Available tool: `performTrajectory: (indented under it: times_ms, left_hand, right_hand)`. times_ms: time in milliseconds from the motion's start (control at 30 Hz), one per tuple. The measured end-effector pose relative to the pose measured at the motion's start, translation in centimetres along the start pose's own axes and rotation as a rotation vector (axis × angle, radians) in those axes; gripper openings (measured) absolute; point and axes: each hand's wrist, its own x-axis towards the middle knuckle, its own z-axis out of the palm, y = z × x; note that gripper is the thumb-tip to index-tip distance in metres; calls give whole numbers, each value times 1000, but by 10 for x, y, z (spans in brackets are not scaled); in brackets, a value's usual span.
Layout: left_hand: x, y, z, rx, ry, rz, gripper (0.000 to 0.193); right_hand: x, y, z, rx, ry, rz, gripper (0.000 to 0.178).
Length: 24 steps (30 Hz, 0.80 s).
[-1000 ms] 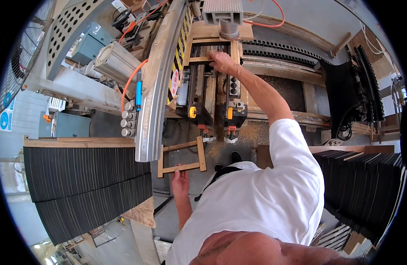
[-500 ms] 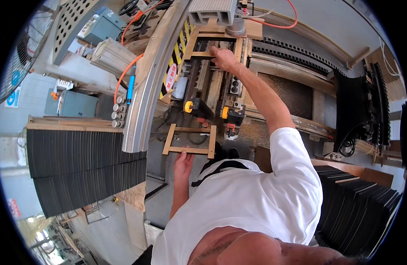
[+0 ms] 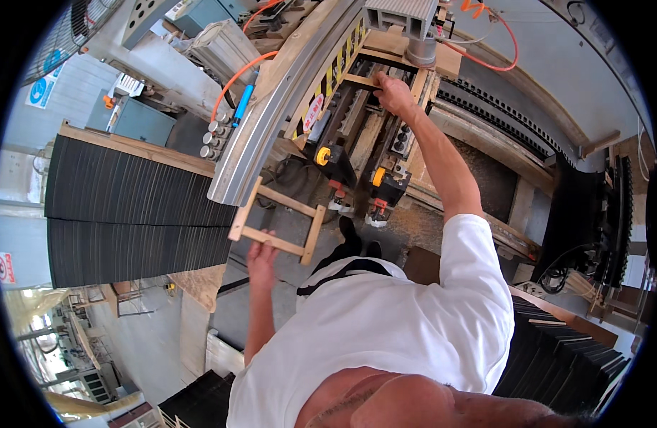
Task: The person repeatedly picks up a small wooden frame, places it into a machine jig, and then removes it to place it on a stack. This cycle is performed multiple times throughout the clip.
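Note:
My left hand [image 3: 262,258] is closed on the near rail of a small light-wood frame [image 3: 313,235], holding it up at my left side, tilted down to the right. The frame is a ladder-like rectangle with two side posts and two cross rails. With my arm stretched forward, my right hand [image 3: 395,94] is closed on the near rail of a second wooden frame [image 3: 360,80]. That frame lies over the machine rails [image 3: 357,118], beneath a metal cylinder [image 3: 420,53]; part of it is hidden by my hand.
Yellow knobs [image 3: 322,156] sit at the machine's near end. An aluminium beam [image 3: 253,160] with an orange air hose [image 3: 232,82] runs along the left. Stacked black-edged panels [image 3: 139,207] stand left, with more dark panels [image 3: 557,357] at lower right. A black cable chain [image 3: 621,221] hangs at far right.
The frame in my left hand has moved left and tilted, with its right end lower. My right hand stays on the other frame's near rail. The whole view has turned somewhat.

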Motion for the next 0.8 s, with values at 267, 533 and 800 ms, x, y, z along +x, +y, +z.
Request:
performTrajectory:
  times_ms: [267, 533, 800]
  left_hand:
    - [-96, 125, -60, 173, 38, 374, 38]
    - [-199, 284, -186, 62, 251, 897, 46]
    - [-191, 479, -327, -192, 432, 1071, 35]
  right_hand:
    - [1, 2, 9, -14, 11, 20, 31]
    - [-9, -28, -7, -202, 54, 88, 35]
    - [-56, -150, -12, 33, 444, -78, 24]
